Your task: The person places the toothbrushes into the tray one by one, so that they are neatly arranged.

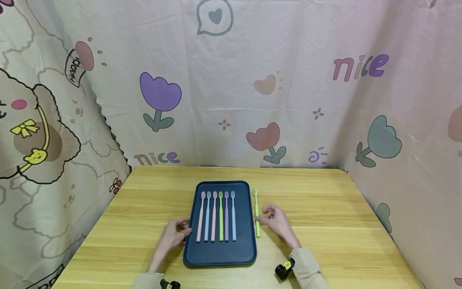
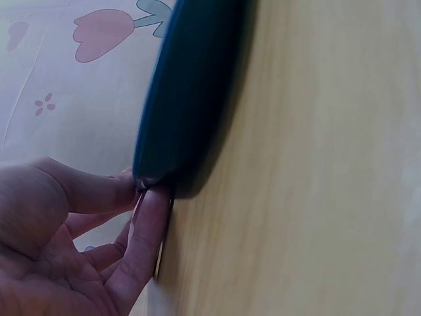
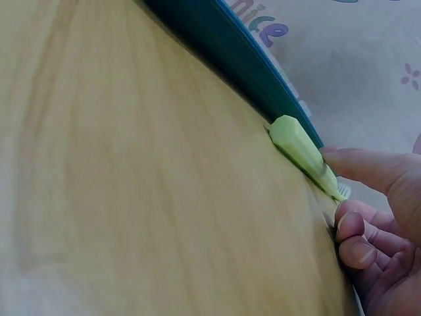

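In the head view a dark blue tray [image 1: 238, 253] holds several toothbrushes [image 1: 213, 218] in a row, pink, blue, green and purple, with their heads at the far end. My left hand [image 1: 175, 235] grips the tray's left edge, thumb on the rim and fingers at its underside, as the left wrist view shows. Beside the tray's right edge lies a light green toothbrush [image 1: 257, 224], head pointing away. My right hand [image 1: 276, 220] pinches its handle, the thumb on the tray side and curled fingers on the other. Its brush head is partly hidden in the right wrist view.
The wooden table [image 1: 144, 204] extends to both sides of the tray. A printed cloth [image 1: 231, 80] with flowers and words hangs behind the table and along its sides.
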Action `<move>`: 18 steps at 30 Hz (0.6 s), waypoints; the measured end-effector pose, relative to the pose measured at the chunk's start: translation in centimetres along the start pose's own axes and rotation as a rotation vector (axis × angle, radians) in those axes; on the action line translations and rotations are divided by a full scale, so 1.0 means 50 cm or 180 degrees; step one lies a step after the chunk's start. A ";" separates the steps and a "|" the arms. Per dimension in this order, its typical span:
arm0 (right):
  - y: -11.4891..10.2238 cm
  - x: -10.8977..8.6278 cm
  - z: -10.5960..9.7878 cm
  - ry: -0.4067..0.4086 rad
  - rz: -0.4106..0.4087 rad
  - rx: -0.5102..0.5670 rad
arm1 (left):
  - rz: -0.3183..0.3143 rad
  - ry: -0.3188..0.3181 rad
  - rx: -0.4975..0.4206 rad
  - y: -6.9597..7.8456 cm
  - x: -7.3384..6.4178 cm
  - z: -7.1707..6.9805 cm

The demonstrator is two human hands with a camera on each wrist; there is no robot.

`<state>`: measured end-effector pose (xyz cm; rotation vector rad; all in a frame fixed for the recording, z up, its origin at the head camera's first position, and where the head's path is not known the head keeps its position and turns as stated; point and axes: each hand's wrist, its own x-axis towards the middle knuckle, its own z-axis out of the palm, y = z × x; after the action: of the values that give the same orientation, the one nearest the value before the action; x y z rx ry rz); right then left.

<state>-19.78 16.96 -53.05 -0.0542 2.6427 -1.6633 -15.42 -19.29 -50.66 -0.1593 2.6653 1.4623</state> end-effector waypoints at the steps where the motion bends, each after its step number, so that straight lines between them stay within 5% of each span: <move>1: 0.000 0.000 0.000 -0.0005 -0.0001 -0.0007 | -0.0002 -0.0002 -0.0002 0.000 0.000 0.000; 18: 0.008 0.002 -0.006 -0.0105 0.0111 0.0305 | -0.0007 0.0006 -0.0031 0.001 -0.001 0.001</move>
<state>-19.90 17.41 -53.29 -0.0336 2.5216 -1.7597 -15.36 -19.23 -50.65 -0.1643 2.6589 1.4754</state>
